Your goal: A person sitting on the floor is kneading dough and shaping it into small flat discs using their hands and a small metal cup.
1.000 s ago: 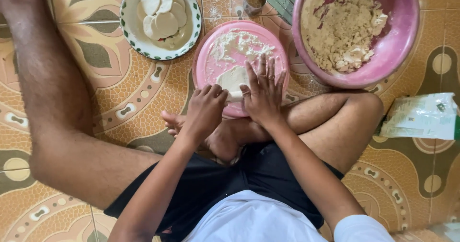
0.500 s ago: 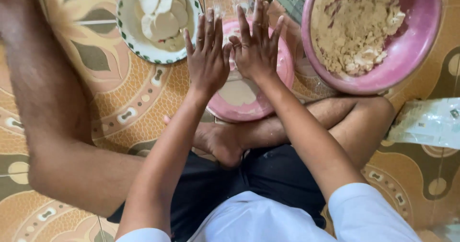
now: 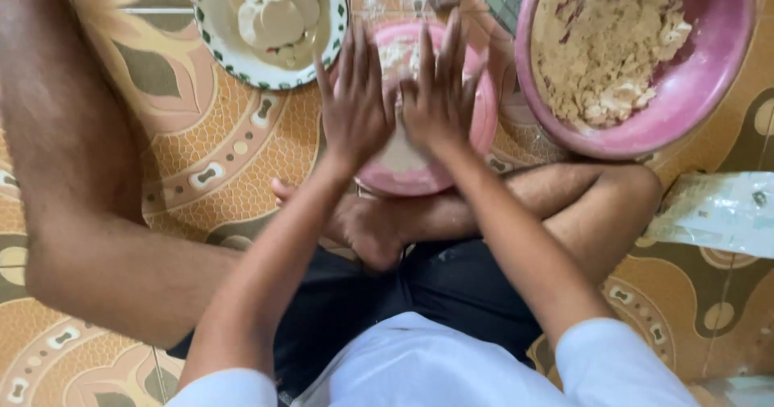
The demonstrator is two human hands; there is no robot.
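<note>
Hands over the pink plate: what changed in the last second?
Both hands, left hand and right hand, slid from the pink plate's near edge to its far side, fingers spread flat, gripping nothing. The white bowl of dough discs and the pink basin stayed put.

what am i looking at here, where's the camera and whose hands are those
The camera sits on a person's head and looks straight down, so both arms belong to the wearer, who sits cross-legged on a patterned tile floor. The left hand and right hand lie flat, fingers spread, side by side over a round pink board dusted with flour. They grip nothing. A white plate with a green rim holds flattened dough discs. A pink basin holds crumbly dough. A plastic bag lies at the right.
</note>
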